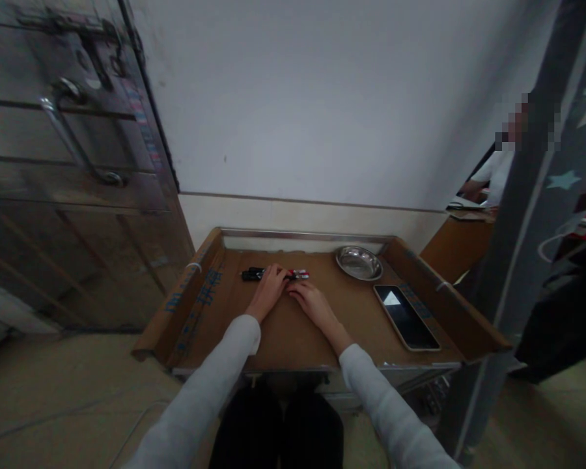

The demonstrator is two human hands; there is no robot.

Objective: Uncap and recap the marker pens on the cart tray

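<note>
A small bunch of black pens [251, 274] with red and white parts [300, 274] lies sideways on a cardboard-lined tabletop [293, 339]. My left hand [273, 281] rests over the middle of the bunch, its fingers bent down around the pens. Just below their right end is my right hand [311, 301], palm down with fingers stretched toward the left fingertips. Its fingertips come up against the near side of the bunch or very close to it. The left fingers cover part of the pens, so how many there are cannot be made out.
A round steel dish [359, 262] stands at the back right of the table. In front of it lies a phone [407, 317], screen up. Cardboard flaps [444, 299] line the sides. A metal door [73, 169] is at left, a grey post [512, 215] at right, with a person [499, 170] beyond.
</note>
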